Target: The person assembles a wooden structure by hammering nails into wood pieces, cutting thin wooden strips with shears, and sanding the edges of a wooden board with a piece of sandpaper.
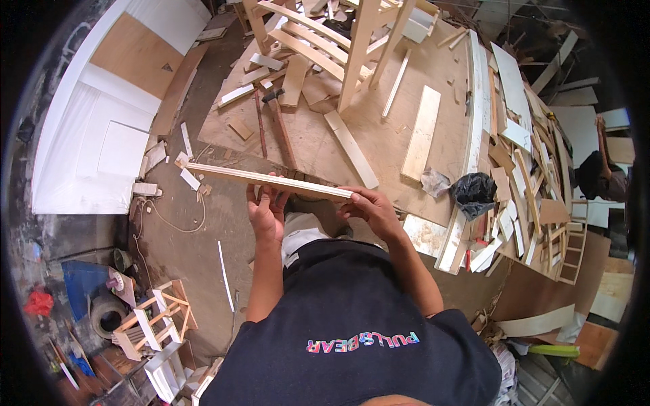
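Note:
A long, narrow wooden strip point(271, 178) with a pale edge spans the space before my body, slanting from the far left down to the right. My left hand point(267, 210) grips it from below near its middle, fingers curled around its underside. At the strip's right end, my right hand point(371, 210) pinches it between thumb and fingers. Just beyond the strip, a hammer point(279, 125) with a dark head and wooden handle lies on the plywood work surface point(223, 125). A short plank point(351, 149) rests on that surface to the right of the hammer.
An upright wooden frame point(355, 57) with slats stands on the plywood. A wide board point(421, 132) lies right of it, near a black plastic bag point(473, 195). Piled timber point(535, 183) fills the right side. A white panel point(101, 135) leans at left, and a small slatted wooden frame point(157, 318) sits lower left.

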A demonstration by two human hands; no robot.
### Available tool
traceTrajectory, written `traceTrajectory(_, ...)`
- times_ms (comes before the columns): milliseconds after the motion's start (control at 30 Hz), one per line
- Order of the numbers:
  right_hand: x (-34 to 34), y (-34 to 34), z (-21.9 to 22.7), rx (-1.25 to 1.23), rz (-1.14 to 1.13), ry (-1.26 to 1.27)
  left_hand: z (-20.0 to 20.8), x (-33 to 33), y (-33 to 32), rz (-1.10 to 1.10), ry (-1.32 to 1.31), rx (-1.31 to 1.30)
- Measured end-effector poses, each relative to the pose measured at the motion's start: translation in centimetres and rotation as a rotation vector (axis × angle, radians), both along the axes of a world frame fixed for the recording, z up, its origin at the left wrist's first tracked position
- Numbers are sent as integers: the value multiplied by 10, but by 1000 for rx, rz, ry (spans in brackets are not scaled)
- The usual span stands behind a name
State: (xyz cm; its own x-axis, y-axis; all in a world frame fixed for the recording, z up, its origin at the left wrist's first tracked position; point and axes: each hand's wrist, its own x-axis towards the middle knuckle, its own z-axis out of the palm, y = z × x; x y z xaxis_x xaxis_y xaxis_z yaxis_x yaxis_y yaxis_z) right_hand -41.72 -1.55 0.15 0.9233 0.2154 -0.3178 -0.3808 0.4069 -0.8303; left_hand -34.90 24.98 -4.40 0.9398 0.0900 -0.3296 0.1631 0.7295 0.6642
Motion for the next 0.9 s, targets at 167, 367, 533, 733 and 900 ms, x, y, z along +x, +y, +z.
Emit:
traceTrajectory(167, 20, 21, -4, -105, -12, -136, 9, 5, 22, 31, 37, 230)
traceTrajectory(367, 60, 50, -9, -403, 0, -348, 16, 24, 57, 484, -423, 1731)
traceTrajectory(533, 105, 86, -10, -333, 8, -304, 54, 90, 106, -471, -669, 1692)
traceTrajectory(733, 160, 136, -53, -326, -55, -240, 31, 175, 164, -1156, -395, 1360)
traceTrajectory(900, 197, 178, -114, -798, -387, -37, -27, 203, 199, -1037, -373, 1407)
